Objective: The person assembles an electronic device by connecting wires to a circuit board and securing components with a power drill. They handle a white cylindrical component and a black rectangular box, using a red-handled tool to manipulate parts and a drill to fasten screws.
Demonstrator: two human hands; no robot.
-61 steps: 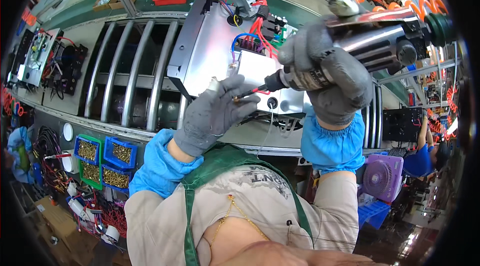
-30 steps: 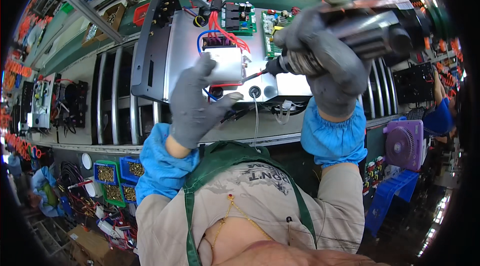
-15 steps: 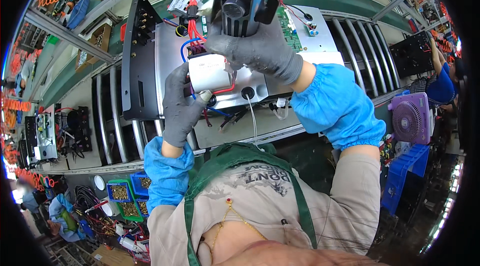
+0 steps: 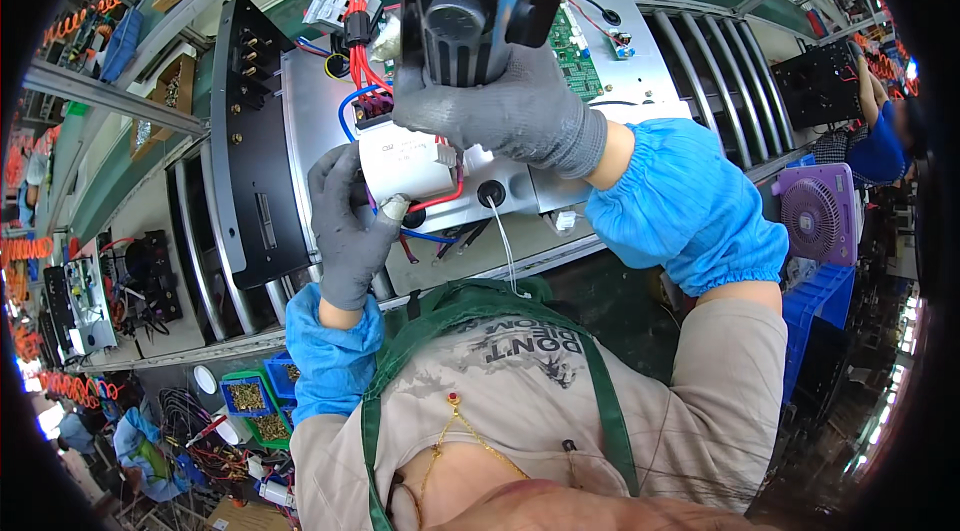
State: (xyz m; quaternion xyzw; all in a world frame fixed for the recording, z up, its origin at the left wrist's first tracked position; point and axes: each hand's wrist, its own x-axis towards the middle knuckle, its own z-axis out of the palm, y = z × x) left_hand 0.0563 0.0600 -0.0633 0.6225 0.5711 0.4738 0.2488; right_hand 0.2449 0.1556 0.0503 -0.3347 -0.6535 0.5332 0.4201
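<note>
Head view: right hand (image 4: 500, 116) wrapped tight around the power screwdriver (image 4: 470, 6), left hand (image 4: 350, 221) gripping the white capacitor (image 4: 410, 161).

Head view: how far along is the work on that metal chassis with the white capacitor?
Looks done: red and blue wires already run to the white capacitor, and a green circuit board sits in the metal chassis. In hand: the left hand steadies the capacitor while the right hand holds a power screwdriver over it. Left: loose wire ends hang at the chassis's near edge; the fastening itself is hidden.
</note>
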